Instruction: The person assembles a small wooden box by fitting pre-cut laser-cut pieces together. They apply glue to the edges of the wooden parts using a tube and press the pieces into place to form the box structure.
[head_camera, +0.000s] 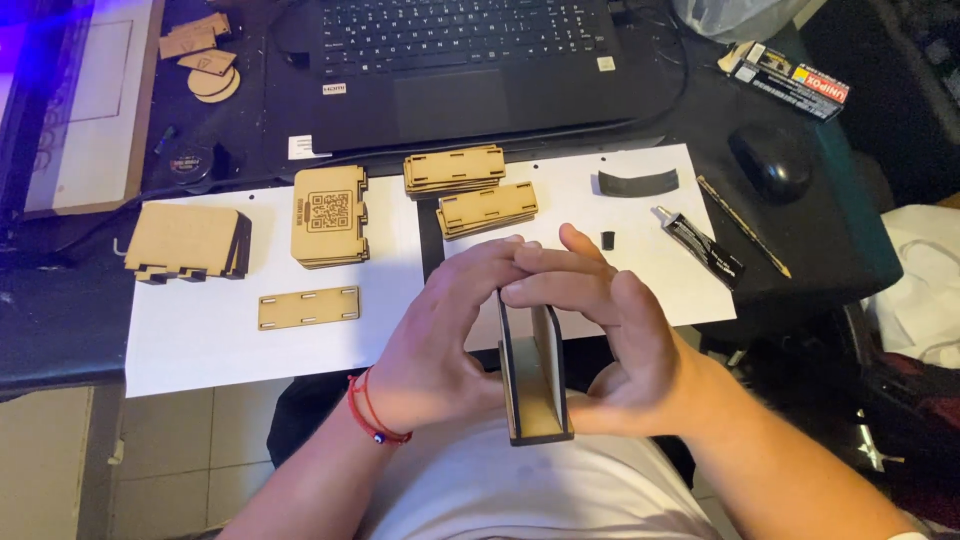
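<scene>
Both my hands hold a small laser-cut wooden assembly (535, 385) of thin panels with dark burnt edges, close to my body below the desk edge. My left hand (440, 340), with a red cord bracelet at the wrist, grips its left panel. My right hand (610, 330) presses on the right panel, and the fingertips of both meet over the top. On the white paper sheets (200, 340) lie more cut pieces: a flat slotted strip (308, 307), a stack with an engraved square code (330, 215), a stack at far left (188, 241) and two stacks of notched panels (487, 209).
A black glue tube (702, 246) and a thin pencil (745, 227) lie on the right of the paper, near a curved black strip (638, 183). Behind are a laptop (470, 65), a black mouse (770, 160), a glue box (790, 80) and wooden discs (212, 80).
</scene>
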